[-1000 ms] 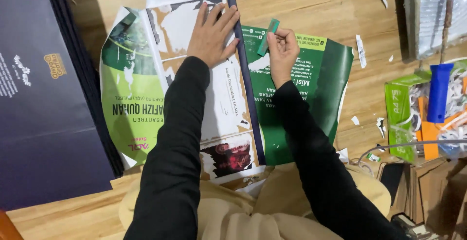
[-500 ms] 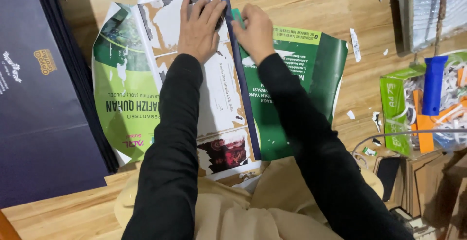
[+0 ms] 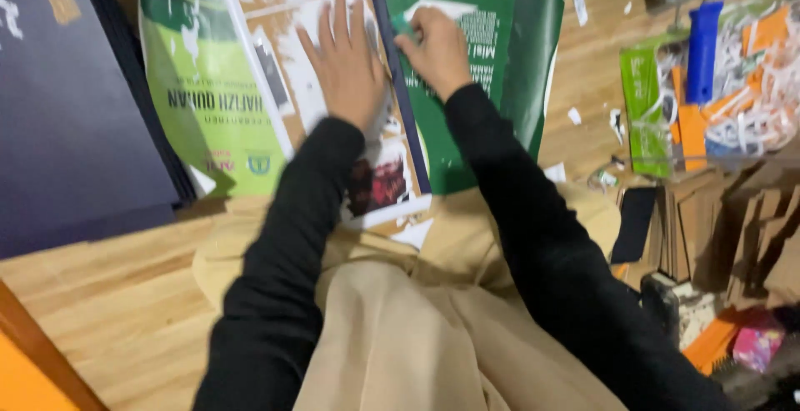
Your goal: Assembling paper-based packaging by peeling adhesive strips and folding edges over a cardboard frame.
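- Left hand (image 3: 350, 61), fingers spread, presses flat on the torn book cover (image 3: 333, 128), pinning it to the floor.
- Just beside it, right hand (image 3: 437, 49) pinches a small green scraper (image 3: 403, 24) against the dark spine (image 3: 396, 86).

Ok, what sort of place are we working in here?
Probably a craft or print-finishing workspace on a wooden floor: a green printed cover sheet lies spread open under the hands, paper scraps are piled to the right, and cardboard pieces are stacked nearby.
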